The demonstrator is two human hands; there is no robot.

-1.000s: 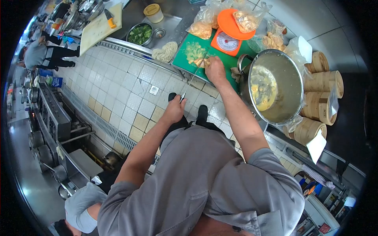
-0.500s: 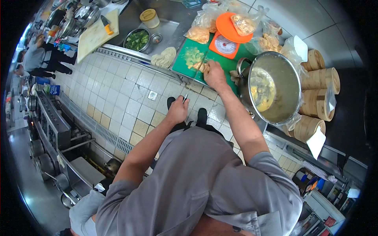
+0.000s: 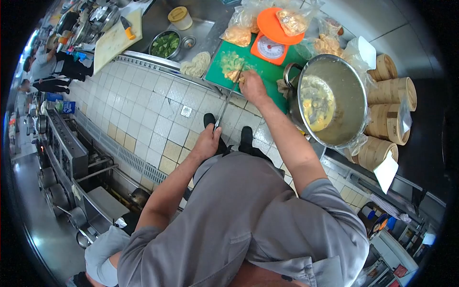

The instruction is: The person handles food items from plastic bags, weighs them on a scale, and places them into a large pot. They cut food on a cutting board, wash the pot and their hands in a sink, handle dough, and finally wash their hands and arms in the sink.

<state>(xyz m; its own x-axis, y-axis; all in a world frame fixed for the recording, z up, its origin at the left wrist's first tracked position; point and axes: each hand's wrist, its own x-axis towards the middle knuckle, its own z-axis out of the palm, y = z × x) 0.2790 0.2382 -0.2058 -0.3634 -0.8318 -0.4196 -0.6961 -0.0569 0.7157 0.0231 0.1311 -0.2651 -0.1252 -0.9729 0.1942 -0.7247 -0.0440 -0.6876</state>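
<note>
My left hand (image 3: 205,143) is wrapped round the handle of a long knife (image 3: 227,104). Its blade points up and away to the edge of the green cutting board (image 3: 272,75). Over that board, the curled fingers of my right hand (image 3: 252,86) are on a light-coloured piece of food, beside the knife's tip. Chopped pale green and yellowish pieces (image 3: 231,61) lie just beyond. An orange scale (image 3: 270,49) stands farther back on the board, with a bag on its orange plate (image 3: 267,24). To the right, a large metal pot (image 3: 351,91) holds yellowish food.
Bamboo steamers (image 3: 382,124) line the right side. Left of the board are a crumpled cloth (image 3: 195,65), a bowl of greens (image 3: 165,45), a lidded tub (image 3: 180,18) and a white board (image 3: 107,45) with a knife. Co-workers (image 3: 45,64) stand far left; another person's sleeve (image 3: 103,253) is lower left.
My left hand has moved back and to the left, and more of the knife blade shows. My right hand has shifted slightly left over the board. The view has moved a little.
</note>
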